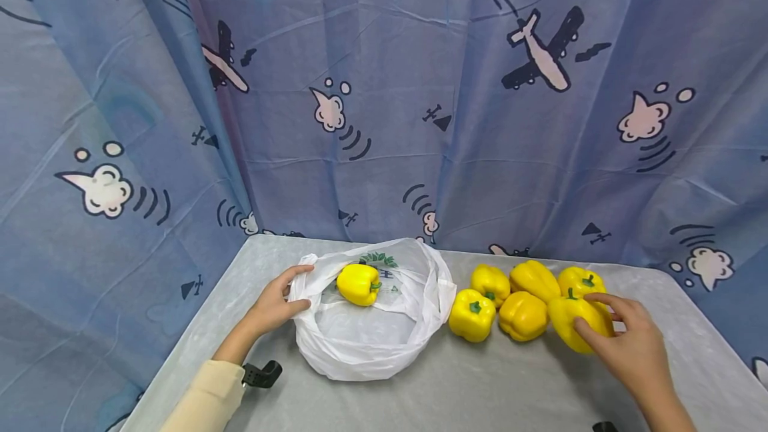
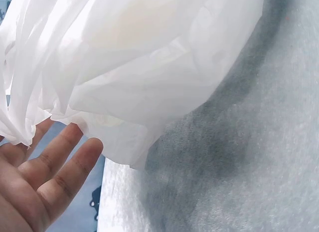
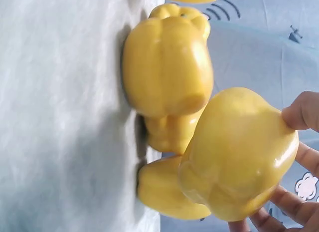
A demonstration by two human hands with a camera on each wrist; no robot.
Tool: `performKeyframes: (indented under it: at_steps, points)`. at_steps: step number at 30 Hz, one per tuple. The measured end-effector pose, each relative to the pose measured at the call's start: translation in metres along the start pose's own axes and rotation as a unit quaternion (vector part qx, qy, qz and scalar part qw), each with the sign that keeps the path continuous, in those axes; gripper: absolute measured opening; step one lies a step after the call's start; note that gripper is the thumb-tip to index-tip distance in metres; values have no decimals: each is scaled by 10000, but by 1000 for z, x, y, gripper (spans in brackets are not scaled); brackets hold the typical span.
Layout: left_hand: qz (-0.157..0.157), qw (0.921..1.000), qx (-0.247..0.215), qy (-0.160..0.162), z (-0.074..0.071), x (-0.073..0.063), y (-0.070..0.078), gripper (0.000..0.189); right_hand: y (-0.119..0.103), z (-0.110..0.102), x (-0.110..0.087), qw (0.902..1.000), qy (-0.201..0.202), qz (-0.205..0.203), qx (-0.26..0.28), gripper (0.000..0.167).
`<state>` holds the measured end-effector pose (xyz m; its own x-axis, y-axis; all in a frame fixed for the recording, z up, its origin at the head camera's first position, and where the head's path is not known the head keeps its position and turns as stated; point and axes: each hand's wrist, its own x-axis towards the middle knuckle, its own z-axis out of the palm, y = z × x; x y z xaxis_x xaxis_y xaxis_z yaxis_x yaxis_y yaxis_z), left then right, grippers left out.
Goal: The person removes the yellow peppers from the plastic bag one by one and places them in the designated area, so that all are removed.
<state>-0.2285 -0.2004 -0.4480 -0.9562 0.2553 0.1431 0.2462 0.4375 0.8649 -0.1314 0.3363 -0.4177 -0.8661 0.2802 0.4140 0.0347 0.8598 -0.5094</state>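
Observation:
A white plastic bag (image 1: 366, 359) stands on the table with its mouth spread wide, and one yellow bell pepper (image 1: 358, 284) is inside it. My left hand (image 1: 279, 302) holds the bag's left rim, thumb and fingers at the folded plastic. In the left wrist view, the fingers (image 2: 67, 164) of that hand lie against the bag's white film (image 2: 149, 92), which partly covers them. My right hand (image 1: 636, 342) grips another bell pepper (image 1: 579, 322) between thumb and fingers, at the right of the pepper group. Close up, this held pepper (image 3: 239, 152) overlaps others behind it.
Several yellow bell peppers (image 1: 523, 315) lie clustered on the grey table (image 1: 480, 392), right of the bag, one close to its side. A blue patterned curtain (image 1: 384, 172) hangs behind and at the left. A black wrist camera (image 1: 263, 375) is on the left wrist.

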Motion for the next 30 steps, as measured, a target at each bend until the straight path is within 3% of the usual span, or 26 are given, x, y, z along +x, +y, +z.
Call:
performKeyframes:
  at_steps: [6, 13, 21, 30]
  points:
    - [13, 10000, -36, -25, 0, 0, -2, 62, 11, 3, 0, 9999, -120, 82, -75, 44]
    - [-24, 10000, -47, -33, 1, 1, -4, 64, 18, 7, 3, 9962, -594, 477, -431, 54]
    - [-113, 9999, -18, -6, 0, 1, -1, 64, 23, 11, 5, 9946, -709, 360, -666, 51]
    - [28, 10000, -40, -84, -1, 0, -2, 64, 28, 16, 7, 9911, -1049, 392, -717, 51]
